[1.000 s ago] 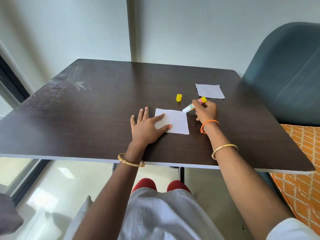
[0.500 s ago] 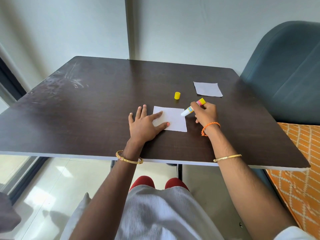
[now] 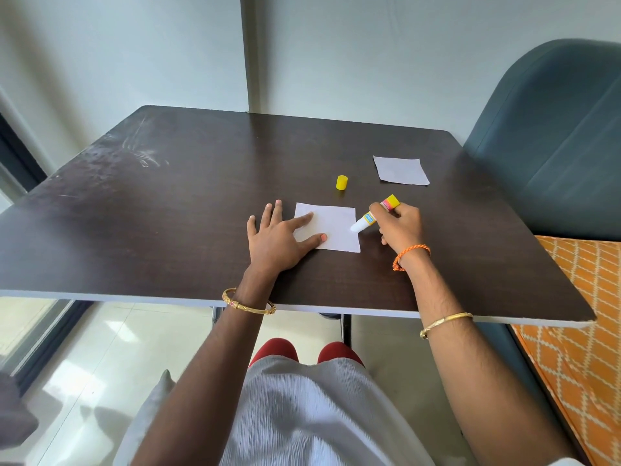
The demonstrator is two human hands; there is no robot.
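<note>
A white square of paper (image 3: pixel 336 227) lies on the dark table (image 3: pixel 168 213) in front of me. My left hand (image 3: pixel 277 238) lies flat with spread fingers, its forefinger and thumb pressing the paper's left side. My right hand (image 3: pixel 400 227) grips an uncapped glue stick (image 3: pixel 373 216), tilted, with its white tip touching the paper's right edge. The stick's yellow cap (image 3: pixel 341 182) stands on the table just beyond the paper.
A second white paper square (image 3: pixel 400 170) lies further back to the right. A dark teal chair (image 3: pixel 554 146) stands by the table's right side, with an orange patterned cloth (image 3: pixel 581 331) below it. A wall runs behind the table.
The glue stick's tip has slid down along the paper's right edge toward me. My left hand has stayed on the paper.
</note>
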